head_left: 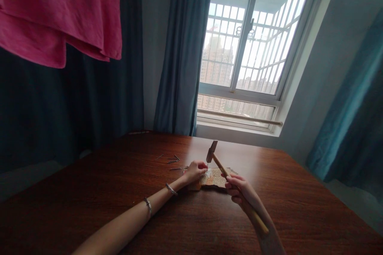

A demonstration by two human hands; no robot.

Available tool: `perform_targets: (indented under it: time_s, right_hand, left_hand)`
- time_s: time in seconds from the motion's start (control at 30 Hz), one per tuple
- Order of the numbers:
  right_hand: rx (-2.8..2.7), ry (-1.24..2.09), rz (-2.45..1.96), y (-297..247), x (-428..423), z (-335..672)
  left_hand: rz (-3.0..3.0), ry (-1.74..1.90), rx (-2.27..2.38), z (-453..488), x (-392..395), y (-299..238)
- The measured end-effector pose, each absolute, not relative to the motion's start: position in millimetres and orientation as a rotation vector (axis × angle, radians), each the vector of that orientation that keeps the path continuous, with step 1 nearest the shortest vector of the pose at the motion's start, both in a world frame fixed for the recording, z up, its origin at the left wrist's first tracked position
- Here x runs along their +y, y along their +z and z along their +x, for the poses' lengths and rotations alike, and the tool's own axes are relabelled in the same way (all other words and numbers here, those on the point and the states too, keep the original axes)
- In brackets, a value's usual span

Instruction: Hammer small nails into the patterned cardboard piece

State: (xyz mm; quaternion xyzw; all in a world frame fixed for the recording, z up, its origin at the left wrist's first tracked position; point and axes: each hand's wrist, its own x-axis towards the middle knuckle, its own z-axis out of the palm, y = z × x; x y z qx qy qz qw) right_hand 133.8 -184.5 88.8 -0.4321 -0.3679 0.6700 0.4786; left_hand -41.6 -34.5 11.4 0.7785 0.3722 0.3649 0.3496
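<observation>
Brown table (101, 187) under speckled board (214, 177) (partly behind right hand (244, 187)).

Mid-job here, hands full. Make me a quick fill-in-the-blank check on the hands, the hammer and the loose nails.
1. The right hand grips the hammer by its ____.
2. On the arm of the left hand there are ____ bracelets.
3. From the wearer's view, the loose nails lie to the ____ of the dotted board.

Missing words: handle; two; left.
</observation>
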Motion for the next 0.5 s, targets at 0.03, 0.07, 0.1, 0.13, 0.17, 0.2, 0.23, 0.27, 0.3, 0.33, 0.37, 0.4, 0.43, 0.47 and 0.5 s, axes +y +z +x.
perform_targets:
  time_s: [0.03, 0.07, 0.1, 0.13, 0.17, 0.2, 0.23, 0.27, 0.3, 0.33, 0.37, 0.4, 0.43, 0.47, 0.5]
  right_hand:
    - [-0.909, 1.633, -1.058, 88.8, -184.7, 133.9]
    - [-0.921, 1.632, -1.063, 88.7, -184.7, 134.4]
    - [-0.932, 1.632, -1.07, 88.5, -184.7, 135.1]
    - [-0.942, 1.634, -1.08, 88.3, -184.6, 135.8]
    - [-0.95, 1.638, -1.093, 88.1, -184.5, 136.5]
    - [-0.957, 1.638, -1.103, 87.9, -184.6, 137.1]
    - [-0.964, 1.634, -1.11, 87.7, -184.8, 137.4]
    - [-0.972, 1.627, -1.113, 87.7, -185.1, 137.7]
    - [-0.981, 1.619, -1.113, 87.7, -185.5, 137.7]
    - [-0.992, 1.611, -1.114, 87.8, -186.0, 137.7]
    - [-1.002, 1.605, -1.116, 88.0, -186.5, 137.5]
    - [-1.009, 1.603, -1.123, 88.3, -186.9, 137.3]
    - [-1.014, 1.601, -1.132, 88.6, -187.3, 137.0]
    - [-1.017, 1.596, -1.14, 88.9, -187.6, 136.7]
    - [-1.018, 1.59, -1.143, 89.1, -187.8, 136.3]
  left_hand:
    - [2.025, 0.939, 0.971, -41.6, -34.4, 11.6]
    - [2.032, 0.936, 0.975, -41.5, -34.3, 11.6]
    - [2.036, 0.934, 0.977, -41.4, -34.2, 11.5]
    - [2.037, 0.932, 0.978, -41.3, -34.1, 11.3]
    - [2.036, 0.932, 0.978, -41.2, -34.1, 11.1]
    - [2.035, 0.931, 0.979, -41.1, -34.3, 11.0]
    - [2.035, 0.93, 0.979, -41.0, -34.6, 11.1]
    - [2.037, 0.928, 0.98, -41.0, -35.1, 11.4]
    - [2.039, 0.924, 0.984, -41.1, -35.8, 11.9]
    - [2.042, 0.92, 0.99, -41.2, -36.6, 12.7]
    - [2.044, 0.916, 0.996, -41.4, -37.3, 13.5]
    - [2.046, 0.913, 1.001, -41.6, -38.0, 14.4]
    - [2.047, 0.914, 1.003, -41.8, -38.6, 15.2]
    - [2.047, 0.915, 1.0, -41.9, -38.9, 15.8]
    - [2.046, 0.916, 0.994, -42.1, -39.0, 16.1]
